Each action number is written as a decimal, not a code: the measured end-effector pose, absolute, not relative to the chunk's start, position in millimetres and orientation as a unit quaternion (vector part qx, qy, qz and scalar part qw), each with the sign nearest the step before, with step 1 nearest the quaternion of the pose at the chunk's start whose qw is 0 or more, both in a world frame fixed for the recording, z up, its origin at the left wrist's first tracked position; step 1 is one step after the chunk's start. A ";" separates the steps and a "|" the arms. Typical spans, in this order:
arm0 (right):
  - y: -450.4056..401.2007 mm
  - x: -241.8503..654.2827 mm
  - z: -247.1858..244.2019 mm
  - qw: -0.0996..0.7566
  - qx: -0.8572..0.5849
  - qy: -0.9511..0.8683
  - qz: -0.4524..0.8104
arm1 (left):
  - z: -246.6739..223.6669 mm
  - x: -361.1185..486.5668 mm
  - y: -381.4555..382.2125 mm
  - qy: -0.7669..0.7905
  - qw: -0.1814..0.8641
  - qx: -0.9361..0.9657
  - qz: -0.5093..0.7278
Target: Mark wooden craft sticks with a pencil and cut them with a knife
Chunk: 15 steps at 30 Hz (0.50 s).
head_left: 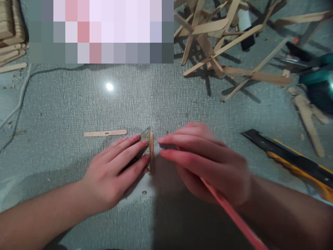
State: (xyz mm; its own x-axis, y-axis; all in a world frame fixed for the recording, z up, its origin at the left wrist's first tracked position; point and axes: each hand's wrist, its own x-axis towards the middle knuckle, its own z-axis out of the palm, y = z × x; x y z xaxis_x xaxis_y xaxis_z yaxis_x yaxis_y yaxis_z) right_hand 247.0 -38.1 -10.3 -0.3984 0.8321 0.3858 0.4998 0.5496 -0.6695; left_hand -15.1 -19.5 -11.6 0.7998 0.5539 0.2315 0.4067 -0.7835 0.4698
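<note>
My left hand (114, 170) lies with its fingers stretched out, the fingertips pressing on a small clear ruler with markings, perhaps a set square (147, 141). Along the ruler's right edge runs a wooden craft stick (152, 149), pointing away from me. A red pencil (231, 217) is gripped in my right hand (210, 163), slightly blurred, just right of that stick. Its dark tip is up off the stick, near the stick's far end. To the left, a second craft stick (117, 132) with a small dark mark at its middle lies crosswise on the patterned surface.
A yellow-and-black utility knife (293, 163) lies at the right. Joined craft sticks (218, 55) stand at the back right, near a dark green tool (316, 80). Stacked sticks (7, 21) sit back left, beside a pale cable (22, 93). A pixelated block covers the top.
</note>
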 end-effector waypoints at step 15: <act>-42.4 234.3 -5.7 0.384 -0.480 -0.702 0.359 | -8.9 -16.0 -20.9 0.254 0.218 0.926 0.177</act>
State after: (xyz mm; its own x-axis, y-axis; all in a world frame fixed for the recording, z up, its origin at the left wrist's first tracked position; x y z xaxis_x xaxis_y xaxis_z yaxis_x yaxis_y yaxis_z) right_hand 234.3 -42.4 -5.7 -0.2440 0.9502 0.1940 0.3986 0.2806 -0.8732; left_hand -16.0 -20.9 -8.9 0.8082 0.5472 0.2177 0.3927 -0.7763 0.4931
